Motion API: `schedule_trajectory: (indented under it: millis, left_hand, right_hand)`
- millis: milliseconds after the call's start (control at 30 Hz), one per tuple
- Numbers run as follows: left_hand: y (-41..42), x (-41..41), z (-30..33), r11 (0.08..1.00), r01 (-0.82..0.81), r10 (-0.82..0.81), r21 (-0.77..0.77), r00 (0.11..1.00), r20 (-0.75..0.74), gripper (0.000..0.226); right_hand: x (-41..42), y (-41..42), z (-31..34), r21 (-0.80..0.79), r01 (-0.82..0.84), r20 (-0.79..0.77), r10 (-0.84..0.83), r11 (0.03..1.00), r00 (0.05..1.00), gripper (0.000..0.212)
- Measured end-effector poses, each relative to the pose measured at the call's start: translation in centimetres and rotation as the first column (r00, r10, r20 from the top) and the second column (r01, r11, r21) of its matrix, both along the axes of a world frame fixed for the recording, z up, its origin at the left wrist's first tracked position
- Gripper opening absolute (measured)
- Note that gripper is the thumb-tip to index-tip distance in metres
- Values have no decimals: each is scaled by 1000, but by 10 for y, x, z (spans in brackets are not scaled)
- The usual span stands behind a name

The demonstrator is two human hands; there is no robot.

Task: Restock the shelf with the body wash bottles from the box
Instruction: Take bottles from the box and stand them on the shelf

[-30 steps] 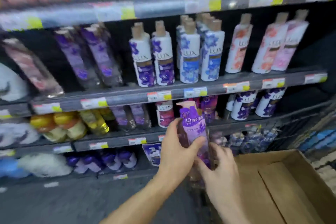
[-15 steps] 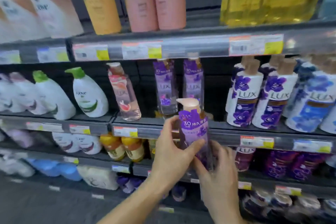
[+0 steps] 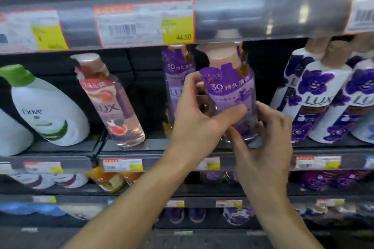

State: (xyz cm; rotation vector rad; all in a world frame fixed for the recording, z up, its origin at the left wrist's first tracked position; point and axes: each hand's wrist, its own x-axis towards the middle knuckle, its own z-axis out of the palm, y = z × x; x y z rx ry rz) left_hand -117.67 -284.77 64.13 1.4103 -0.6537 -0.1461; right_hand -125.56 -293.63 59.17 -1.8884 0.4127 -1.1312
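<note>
A clear body wash bottle (image 3: 230, 89) with a purple label and a pale pink cap is upright between my two hands, its base at the level of the middle shelf (image 3: 129, 145). My left hand (image 3: 200, 117) wraps its left side with the thumb across the label. My right hand (image 3: 263, 139) cups its lower right side. A matching purple bottle (image 3: 176, 70) stands on the shelf just behind and left of it. The box is out of view.
A pink clear Lux bottle (image 3: 113, 103) leans on the shelf to the left, beside white Dove bottles (image 3: 46, 113). White Lux bottles with purple flowers (image 3: 315, 97) crowd the right. A price rail (image 3: 141, 24) of the upper shelf hangs just above the held bottle's cap.
The view has left the box and moved up and close to the shelf. Both hands have carried the purple bottle up and forward onto the middle shelf beside the matching bottle.
</note>
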Motion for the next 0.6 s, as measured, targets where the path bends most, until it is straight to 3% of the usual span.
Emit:
schedule_trajectory:
  millis: [600]
  left_hand:
    - [-15,20,-13,972,-101,84,210,993,85,54]
  right_hand:
    - [21,-7,-21,122,2,-76,7,992,997,57]
